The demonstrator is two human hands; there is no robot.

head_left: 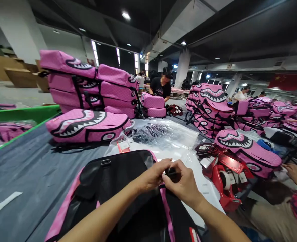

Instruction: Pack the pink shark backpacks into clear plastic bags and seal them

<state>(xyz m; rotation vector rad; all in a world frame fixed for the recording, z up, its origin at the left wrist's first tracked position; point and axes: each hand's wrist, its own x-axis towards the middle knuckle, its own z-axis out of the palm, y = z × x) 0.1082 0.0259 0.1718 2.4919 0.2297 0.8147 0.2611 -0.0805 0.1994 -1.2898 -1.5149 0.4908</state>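
Note:
A pink and black backpack [123, 178] lies right in front of me, its black side with straps facing up. My left hand [155, 173] is closed in a pinch at the backpack's right edge. Against it, my right hand [185, 183] is also closed, thumb and fingertips curled together. Between the fingertips a small black part [171, 172] of the backpack shows; the fingers hide most of it, so its exact kind cannot be made out. Under and beyond the backpack lie clear printed plastic bags [161, 134].
Pink shark-mouth backpacks are stacked at the back left [73, 84] and right [209, 107]; one lies flat [88, 126]. A red tape dispenser [225, 188] stands beside red tags [230, 163]. A green-edged bin [45, 114] is at left. A co-worker's hand [296, 173] is at right.

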